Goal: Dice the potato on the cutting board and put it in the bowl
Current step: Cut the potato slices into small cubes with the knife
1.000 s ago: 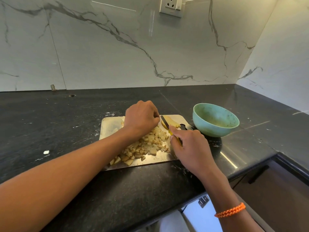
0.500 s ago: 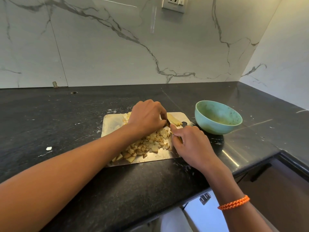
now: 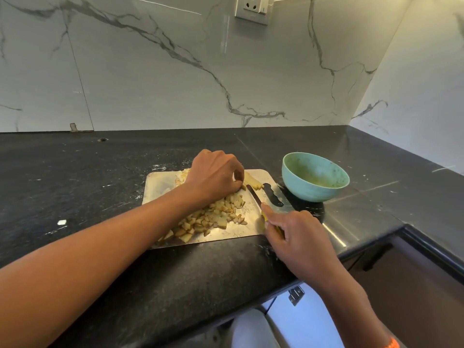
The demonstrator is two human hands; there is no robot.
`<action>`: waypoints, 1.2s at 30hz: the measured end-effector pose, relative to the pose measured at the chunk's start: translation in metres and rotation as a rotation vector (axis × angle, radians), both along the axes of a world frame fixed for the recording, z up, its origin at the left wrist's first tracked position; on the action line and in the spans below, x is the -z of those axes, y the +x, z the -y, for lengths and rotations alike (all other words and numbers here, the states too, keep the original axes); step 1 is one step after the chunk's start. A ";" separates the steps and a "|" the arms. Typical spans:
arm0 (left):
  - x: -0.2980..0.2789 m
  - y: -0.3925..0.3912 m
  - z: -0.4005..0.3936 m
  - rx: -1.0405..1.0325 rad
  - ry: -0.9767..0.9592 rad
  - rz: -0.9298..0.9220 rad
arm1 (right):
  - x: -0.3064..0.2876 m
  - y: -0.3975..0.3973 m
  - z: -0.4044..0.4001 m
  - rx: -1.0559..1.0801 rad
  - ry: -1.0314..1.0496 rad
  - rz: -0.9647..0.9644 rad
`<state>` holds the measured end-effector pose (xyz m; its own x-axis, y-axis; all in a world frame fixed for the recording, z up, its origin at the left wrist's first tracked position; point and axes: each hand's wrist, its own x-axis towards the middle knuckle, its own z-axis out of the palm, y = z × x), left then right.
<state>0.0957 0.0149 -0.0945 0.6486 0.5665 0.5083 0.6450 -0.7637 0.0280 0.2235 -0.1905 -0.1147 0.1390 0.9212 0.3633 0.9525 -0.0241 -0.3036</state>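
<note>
A pale cutting board [image 3: 160, 183] lies on the black counter with a heap of diced potato [image 3: 213, 217] across its middle. An uncut potato strip [image 3: 252, 181] sits at the board's far right corner. My left hand [image 3: 213, 175] has its fingers curled over the strip's left end, pinching it. My right hand [image 3: 298, 237] grips the yellow handle of a knife [image 3: 253, 195], whose blade lies low over the board just right of the dice. The teal bowl [image 3: 313, 189] stands to the right of the board and holds no potato.
A black counter [image 3: 75, 184] runs to a front edge near my right wrist, with a dark cabinet [image 3: 414, 285] below. Marble wall behind and to the right. A socket [image 3: 252, 8] is high on the wall. A white scrap [image 3: 61, 222] lies left.
My right hand has drawn the knife back toward me and to the right, away from the strip. My left hand stays on the strip's end.
</note>
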 end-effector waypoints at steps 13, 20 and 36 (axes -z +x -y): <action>-0.004 -0.003 -0.007 0.013 -0.067 0.016 | -0.007 -0.003 -0.024 0.084 0.174 0.013; -0.006 0.002 0.008 0.070 -0.042 0.018 | -0.013 0.005 -0.041 0.201 0.203 0.111; -0.016 0.021 -0.037 0.303 -0.299 -0.302 | -0.014 0.002 -0.038 0.322 0.103 0.206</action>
<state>0.1168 0.0515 -0.0785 0.8987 0.4223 0.1181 0.4091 -0.9045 0.1208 0.2255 -0.1524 -0.1003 0.3299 0.7997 0.5017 0.9423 -0.3112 -0.1236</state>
